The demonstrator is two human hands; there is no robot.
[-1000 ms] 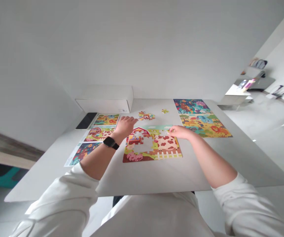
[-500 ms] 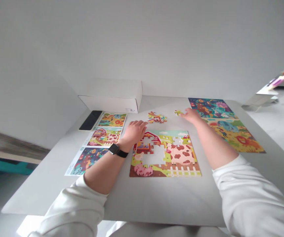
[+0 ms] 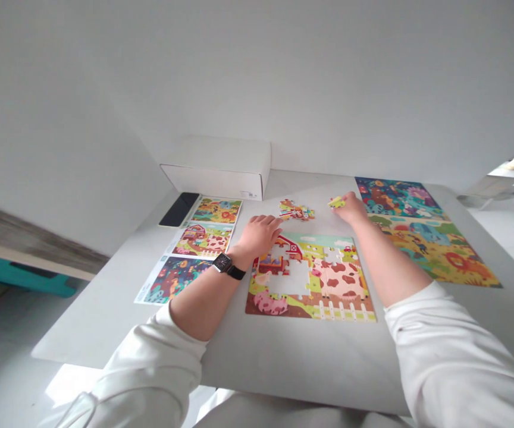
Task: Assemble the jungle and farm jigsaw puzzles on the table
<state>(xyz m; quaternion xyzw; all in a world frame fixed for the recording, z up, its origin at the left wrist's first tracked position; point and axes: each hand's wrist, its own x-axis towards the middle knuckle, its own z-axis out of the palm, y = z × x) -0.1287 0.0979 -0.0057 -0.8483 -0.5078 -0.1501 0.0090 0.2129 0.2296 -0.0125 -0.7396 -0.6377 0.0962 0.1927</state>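
Note:
Between the fingertips of my right hand is a yellow-green puzzle piece, at the back right of the table. My left hand lies palm down over the upper left corner of a farm puzzle, its fingers stretched toward a small heap of loose puzzle pieces. The puzzle shows a cow, a pig, a white fence and part of a red barn. It has a large gap left of its middle and a smaller one at the upper right. My left hand hides its upper left corner.
Left of the puzzle lies a sheet with three pictures, beside a black phone. A white box stands behind them against the wall. To the right lie a dark blue animal puzzle and a yellow savanna puzzle.
My right hand has taken hold of the yellow-green piece and tilted it up. My left hand stays by the puzzle's upper left corner. The whole view has shifted slightly.

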